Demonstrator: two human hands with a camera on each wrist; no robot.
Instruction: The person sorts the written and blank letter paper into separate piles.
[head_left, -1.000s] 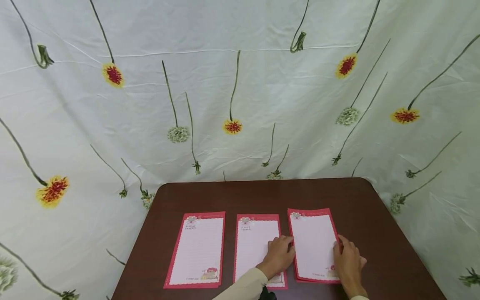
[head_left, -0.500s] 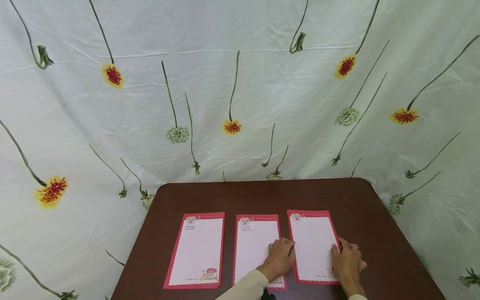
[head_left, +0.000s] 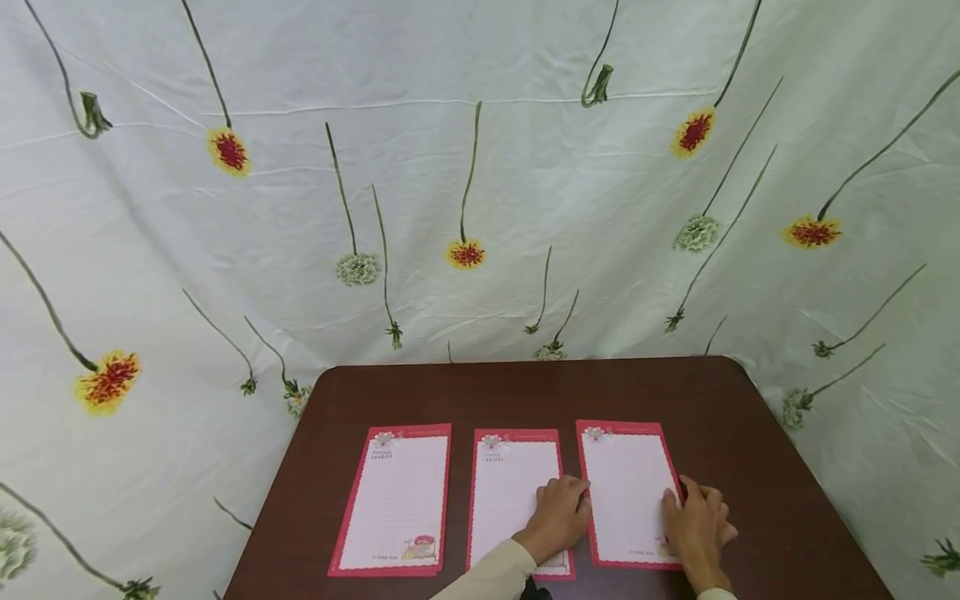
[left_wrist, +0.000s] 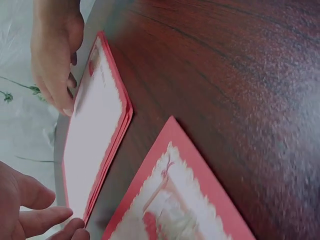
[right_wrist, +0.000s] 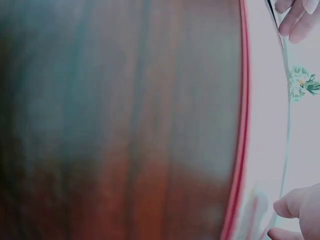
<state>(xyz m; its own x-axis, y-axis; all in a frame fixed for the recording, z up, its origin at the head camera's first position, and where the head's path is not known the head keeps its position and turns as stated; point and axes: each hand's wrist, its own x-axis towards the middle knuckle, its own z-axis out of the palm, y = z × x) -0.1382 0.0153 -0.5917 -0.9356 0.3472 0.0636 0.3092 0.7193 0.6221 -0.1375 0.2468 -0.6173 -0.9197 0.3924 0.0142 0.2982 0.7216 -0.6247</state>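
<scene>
Three stacks of pink-red-bordered writing paper lie in a row. My left hand (head_left: 558, 512) reaches over the middle stack (head_left: 506, 492), its fingertips at the left edge of the right stack (head_left: 624, 487). At that stack's opposite edge is my right hand (head_left: 698, 525), with the thumb over the sheet's margin and the fingers along the side. Neither hand visibly grips the paper. In the left wrist view, the left fingers (left_wrist: 45, 217) are loosely bent beside the stack, while the right hand (left_wrist: 55, 60) reaches its far edge. Several layers show along the stack's side (right_wrist: 243, 120).
The left stack (head_left: 393, 500) lies apart on the dark brown table (head_left: 525, 392). Like the middle one, it bears small writing near the top. A white cloth with printed flowers (head_left: 420, 208) hangs behind the table.
The right stack's sheets, slightly offset at the left and lower edges a second ago, now line up more evenly. Both hands stay at its sides, with only slight movement.
</scene>
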